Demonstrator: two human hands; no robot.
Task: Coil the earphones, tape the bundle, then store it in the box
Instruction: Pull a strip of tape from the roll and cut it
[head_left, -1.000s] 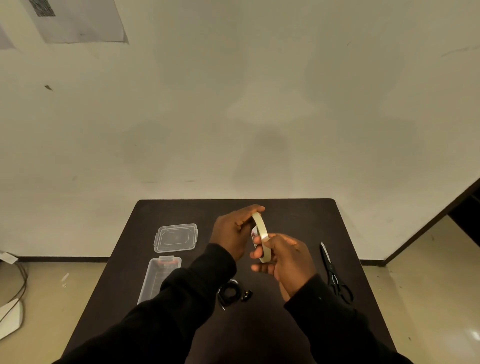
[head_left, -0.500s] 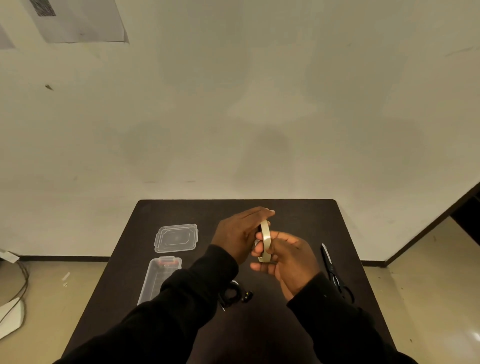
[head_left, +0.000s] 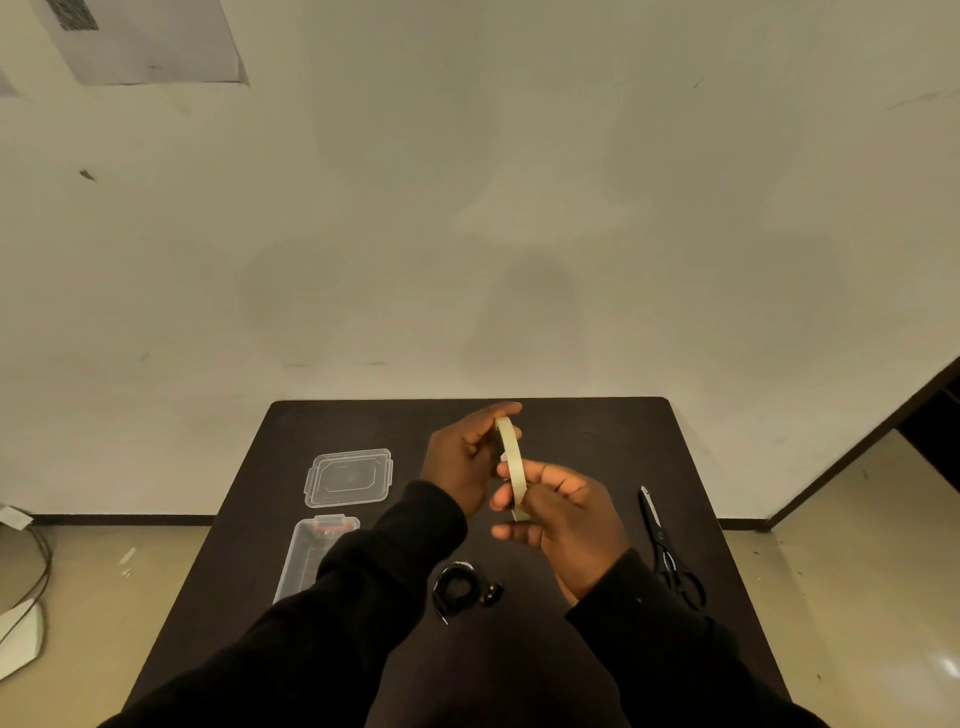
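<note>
A thin cream tape roll stands on edge in the air above the middle of the dark table. My left hand grips its upper part from the left. My right hand holds its lower part, thumb pressed on the outer band. The black earphones lie coiled on the table below my hands, with an earbud just to their right. The clear box sits open at the left, partly hidden by my left sleeve.
The clear lid lies flat behind the box. Black scissors lie along the right side of the table. Cables and a white object rest on the floor at far left. A wall rises right behind the table.
Both hands keep hold of the tape roll and have turned it slightly; it dipped half a second ago and now sits higher again. The earphones, box and scissors have not moved.
</note>
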